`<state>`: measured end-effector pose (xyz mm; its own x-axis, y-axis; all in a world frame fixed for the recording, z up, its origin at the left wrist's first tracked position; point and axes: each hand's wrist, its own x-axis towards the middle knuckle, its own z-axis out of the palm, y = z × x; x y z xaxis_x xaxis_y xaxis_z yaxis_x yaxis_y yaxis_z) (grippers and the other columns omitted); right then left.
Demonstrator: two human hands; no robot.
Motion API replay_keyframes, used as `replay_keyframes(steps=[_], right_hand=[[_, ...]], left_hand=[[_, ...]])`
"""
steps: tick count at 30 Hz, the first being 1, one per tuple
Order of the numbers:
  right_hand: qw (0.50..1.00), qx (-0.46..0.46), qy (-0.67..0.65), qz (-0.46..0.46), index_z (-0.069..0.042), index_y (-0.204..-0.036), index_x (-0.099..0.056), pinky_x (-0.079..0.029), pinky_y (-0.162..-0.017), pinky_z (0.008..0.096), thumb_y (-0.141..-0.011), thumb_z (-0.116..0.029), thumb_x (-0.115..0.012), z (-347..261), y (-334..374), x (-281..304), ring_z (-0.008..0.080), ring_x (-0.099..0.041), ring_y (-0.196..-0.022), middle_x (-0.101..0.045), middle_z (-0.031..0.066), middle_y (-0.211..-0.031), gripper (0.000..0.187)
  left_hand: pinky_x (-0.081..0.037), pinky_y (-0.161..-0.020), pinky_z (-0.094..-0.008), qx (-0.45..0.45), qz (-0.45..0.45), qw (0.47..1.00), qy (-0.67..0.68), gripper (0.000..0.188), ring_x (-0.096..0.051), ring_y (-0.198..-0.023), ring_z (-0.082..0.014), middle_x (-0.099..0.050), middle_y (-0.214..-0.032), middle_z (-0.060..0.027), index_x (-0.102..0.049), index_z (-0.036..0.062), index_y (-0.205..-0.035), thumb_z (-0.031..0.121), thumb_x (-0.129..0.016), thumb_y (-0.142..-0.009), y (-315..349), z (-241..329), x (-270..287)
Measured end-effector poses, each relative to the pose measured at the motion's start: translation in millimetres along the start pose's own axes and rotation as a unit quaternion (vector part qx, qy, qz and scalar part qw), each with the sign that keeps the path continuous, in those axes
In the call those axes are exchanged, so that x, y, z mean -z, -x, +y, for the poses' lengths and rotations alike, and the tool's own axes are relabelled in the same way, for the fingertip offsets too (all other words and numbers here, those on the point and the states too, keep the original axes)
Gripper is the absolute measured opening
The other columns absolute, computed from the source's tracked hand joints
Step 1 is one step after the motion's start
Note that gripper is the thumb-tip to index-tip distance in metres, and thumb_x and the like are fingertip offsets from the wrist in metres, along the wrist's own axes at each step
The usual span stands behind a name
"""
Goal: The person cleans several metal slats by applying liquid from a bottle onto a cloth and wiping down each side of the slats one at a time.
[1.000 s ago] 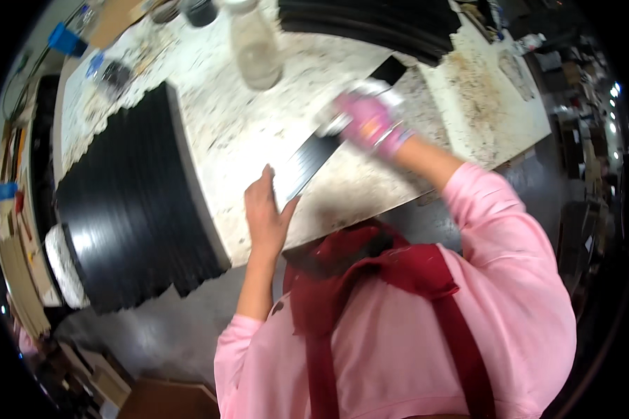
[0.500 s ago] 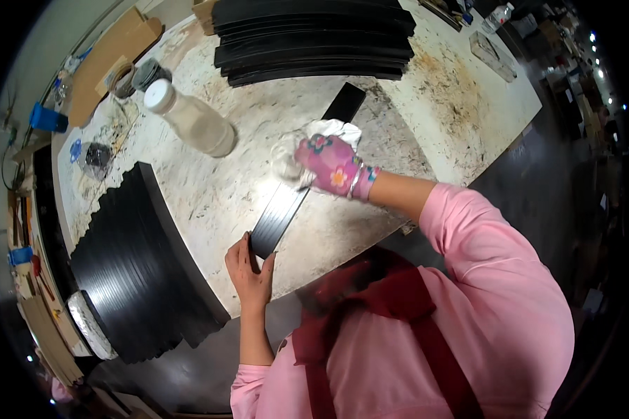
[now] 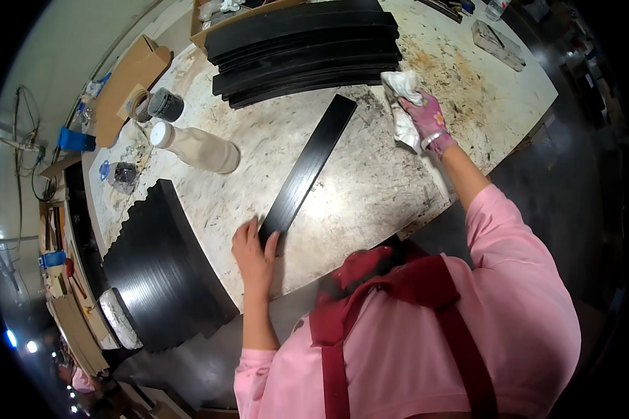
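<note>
A single black strip [image 3: 309, 167] lies slantwise on the stained white table, its upper face shiny. My bare left hand [image 3: 254, 246] grips its near end, thumb on one edge and fingers on the other. My right hand [image 3: 426, 120], in a pink flowered glove, is closed on a crumpled white cloth [image 3: 403, 87] to the right of the strip, apart from it. Behind the strip is a stack of similar black strips [image 3: 304, 52]. To the left, more black strips [image 3: 171, 272] lie side by side in a fanned row at the table's edge.
A clear bottle with a white cap [image 3: 201, 150] and pale contents lies or stands left of the strip. Near it are a dark jar [image 3: 166, 105], a roll of tape [image 3: 140, 106] and a cardboard piece [image 3: 129, 87]. A dirty whitish block [image 3: 497, 45] sits at the far right.
My right hand has moved with the cloth off the strip, to the right and away from me. My left hand still holds the strip's near end. The whole view has shifted slightly.
</note>
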<state>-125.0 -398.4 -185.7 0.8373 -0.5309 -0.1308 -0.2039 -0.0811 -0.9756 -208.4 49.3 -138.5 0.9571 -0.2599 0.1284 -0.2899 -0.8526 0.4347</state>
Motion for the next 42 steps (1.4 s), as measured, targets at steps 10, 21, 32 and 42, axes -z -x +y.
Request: replay_keyframes(steps=[10, 21, 32, 42], right_hand=[[0.98, 0.135, 0.136, -0.046, 0.003, -0.113, -0.061, -0.043, -0.094, 0.0307, -0.077, -0.009, -0.074, 43.7, 40.6, 0.9, 0.0221, -0.059, -0.104, -0.065, 0.0132, -0.11, 0.039], [0.971, 0.186, 0.124, -0.087, 0.005, -0.115, -0.059, -0.043, -0.093, 0.0309, -0.081, -0.011, -0.071, 40.7, 37.7, 2.7, 0.024, -0.06, -0.105, -0.065, 0.0158, -0.112, 0.039], [0.964, 0.209, 0.135, -0.097, 0.004, -0.118, -0.058, -0.043, -0.093, 0.0306, -0.081, -0.01, -0.07, 31.5, 41.8, -1.2, 0.0223, -0.06, -0.105, -0.065, 0.014, -0.114, 0.041], [0.937, 0.258, 0.232, -0.05, 0.005, -0.121, -0.054, -0.044, -0.093, 0.0361, -0.076, -0.01, -0.072, 48.3, 42.5, 3.1, 0.0345, -0.058, -0.106, -0.061, 0.0218, -0.114, 0.05]], left_hand=[[-0.046, -0.076, -0.046, -0.003, -0.095, 0.995, -0.024, 0.06, -0.057, -0.088, -0.0389, -0.058, -0.096, -0.0178, -0.046, 0.0032, -0.115, 0.027, -0.077, -0.07, -42.8, 54.5, -17.6], [-0.048, -0.082, -0.0366, 0.306, -0.051, 0.946, 0.1, 0.042, -0.063, -0.095, -0.0346, -0.063, -0.099, -0.022, -0.051, 0.0058, -0.124, 0.019, -0.066, -0.086, 136.6, 38.4, 66.4], [-0.047, -0.083, -0.0412, 0.232, 0.162, 0.951, -0.122, 0.036, -0.057, -0.097, -0.0347, -0.057, -0.105, -0.0181, -0.053, 0.0018, -0.116, 0.011, -0.065, -0.083, 47.6, -45.2, 57.9], [-0.047, -0.086, -0.0399, 0.196, 0.208, 0.927, -0.243, 0.069, -0.053, -0.104, -0.0353, -0.051, -0.115, -0.0179, -0.045, 0.006, -0.132, 0.015, -0.078, -0.072, 5.2, -54.3, 56.6]])
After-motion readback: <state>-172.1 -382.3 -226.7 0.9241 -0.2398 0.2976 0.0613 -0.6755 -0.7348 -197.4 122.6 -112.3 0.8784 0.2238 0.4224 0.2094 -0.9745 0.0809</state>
